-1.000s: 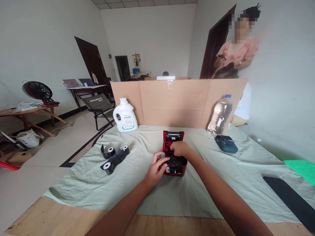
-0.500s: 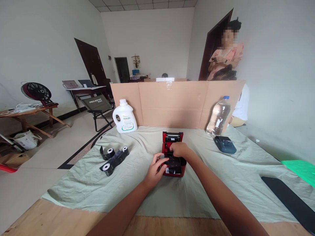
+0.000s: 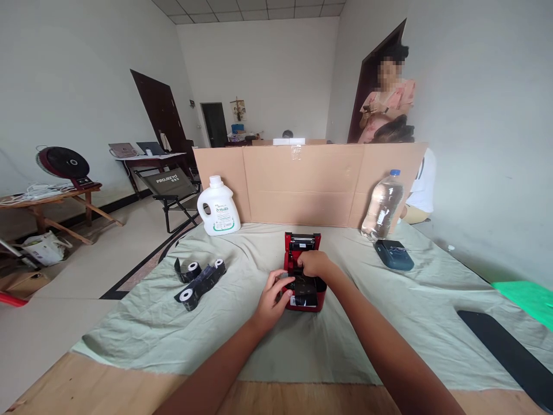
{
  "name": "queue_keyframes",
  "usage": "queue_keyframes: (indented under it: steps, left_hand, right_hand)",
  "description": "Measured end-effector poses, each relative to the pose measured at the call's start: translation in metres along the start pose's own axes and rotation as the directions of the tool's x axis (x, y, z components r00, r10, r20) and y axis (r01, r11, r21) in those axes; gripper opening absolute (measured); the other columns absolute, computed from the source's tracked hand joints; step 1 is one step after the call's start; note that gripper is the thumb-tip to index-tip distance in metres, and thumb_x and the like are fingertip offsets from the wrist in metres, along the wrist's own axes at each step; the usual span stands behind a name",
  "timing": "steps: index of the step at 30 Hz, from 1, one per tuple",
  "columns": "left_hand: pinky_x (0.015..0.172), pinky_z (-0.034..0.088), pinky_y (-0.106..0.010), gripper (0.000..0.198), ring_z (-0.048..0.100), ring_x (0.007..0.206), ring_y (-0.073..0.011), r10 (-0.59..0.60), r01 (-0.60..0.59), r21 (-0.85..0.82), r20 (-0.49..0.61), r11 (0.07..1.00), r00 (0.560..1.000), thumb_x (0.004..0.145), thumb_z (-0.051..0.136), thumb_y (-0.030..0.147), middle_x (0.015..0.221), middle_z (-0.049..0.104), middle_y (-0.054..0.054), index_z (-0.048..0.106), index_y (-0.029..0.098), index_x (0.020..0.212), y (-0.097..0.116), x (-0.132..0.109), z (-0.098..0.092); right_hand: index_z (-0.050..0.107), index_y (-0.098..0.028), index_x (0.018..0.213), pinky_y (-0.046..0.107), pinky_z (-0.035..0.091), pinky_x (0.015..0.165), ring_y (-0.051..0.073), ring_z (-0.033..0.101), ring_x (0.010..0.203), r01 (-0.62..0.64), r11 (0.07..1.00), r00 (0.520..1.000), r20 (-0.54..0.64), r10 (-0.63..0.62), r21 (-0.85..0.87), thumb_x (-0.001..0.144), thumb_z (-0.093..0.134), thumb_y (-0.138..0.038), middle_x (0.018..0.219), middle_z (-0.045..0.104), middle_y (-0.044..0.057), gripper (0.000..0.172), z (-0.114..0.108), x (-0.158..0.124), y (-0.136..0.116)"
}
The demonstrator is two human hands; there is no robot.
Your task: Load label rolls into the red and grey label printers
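Note:
A small red printer [image 3: 323, 300] stands on the cloth in front of me with its lid [image 3: 304, 242] raised. Inside its front part lies a roll of black ribbon [image 3: 306, 293], with a white strip showing below it. My left hand [image 3: 273, 297] is at the printer's left side, fingers apart, index finger and thumb touching the edge by the ribbon. My right hand [image 3: 314, 264] reaches in from the right, its fingers curled down into the printer's middle. What those fingertips hold, if anything, is hidden.
Ribbon rolls [image 3: 201, 283] lie to the left on the green cloth [image 3: 142, 328]. Behind are a white detergent jug [image 3: 219, 207], a cardboard screen [image 3: 302, 184] and a water bottle [image 3: 382, 204]. A dark blue device [image 3: 394, 255] and a black slab [image 3: 501, 351] lie right. A person [image 3: 386, 104] stands beyond.
Both hands stay at the printer with hardly any visible movement. The view has shifted very slightly, and the person beyond the screen has moved a little to the left.

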State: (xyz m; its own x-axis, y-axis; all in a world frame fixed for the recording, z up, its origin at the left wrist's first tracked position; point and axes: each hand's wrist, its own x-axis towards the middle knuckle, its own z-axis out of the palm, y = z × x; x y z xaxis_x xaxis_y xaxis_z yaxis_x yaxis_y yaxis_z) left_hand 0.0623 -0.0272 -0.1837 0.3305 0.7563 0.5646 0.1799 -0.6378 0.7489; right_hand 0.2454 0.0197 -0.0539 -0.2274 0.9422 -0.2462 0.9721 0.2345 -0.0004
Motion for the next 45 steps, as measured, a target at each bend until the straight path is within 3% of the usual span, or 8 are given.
queue_keyframes:
  steps: [17,25,45]
  left_hand:
    - [0.086,0.053,-0.033,0.036,0.058,0.110,-0.0221,-0.036,0.036,0.004,0.004,0.999,0.999,0.100,0.050,0.041,0.137,0.048,-0.013,0.064,0.023,0.127,0.0021,0.0004,-0.0016]
    - [0.099,0.049,-0.039,0.037,0.056,0.117,-0.0245,-0.027,0.027,0.012,-0.004,1.000,1.000,0.099,0.050,0.043,0.135,0.050,-0.013,0.064,0.022,0.126,0.0048,0.0022,-0.0023]
    - [0.102,0.047,-0.038,0.036,0.054,0.120,-0.0242,-0.036,0.037,0.024,-0.004,0.999,0.999,0.098,0.052,0.041,0.136,0.050,-0.012,0.065,0.023,0.127,0.0023,0.0009,-0.0019]
  right_hand:
    - [0.076,-0.028,0.110,0.031,0.051,0.088,0.027,0.067,0.113,-0.086,0.996,0.996,0.023,0.086,0.033,0.073,0.068,-0.014,0.121,0.074,0.006,0.041,-0.0029,0.0001,-0.0062]
    - [0.077,-0.026,0.108,0.034,0.051,0.090,0.029,0.067,0.114,-0.116,0.991,0.993,0.001,0.117,0.060,0.073,0.068,-0.013,0.120,0.074,0.007,0.039,0.0000,0.0023,-0.0075]
    - [0.077,-0.026,0.105,0.033,0.050,0.088,0.028,0.067,0.112,-0.102,0.990,0.994,-0.029,0.105,0.093,0.072,0.068,-0.012,0.117,0.075,0.007,0.037,0.0038,0.0022,-0.0044]
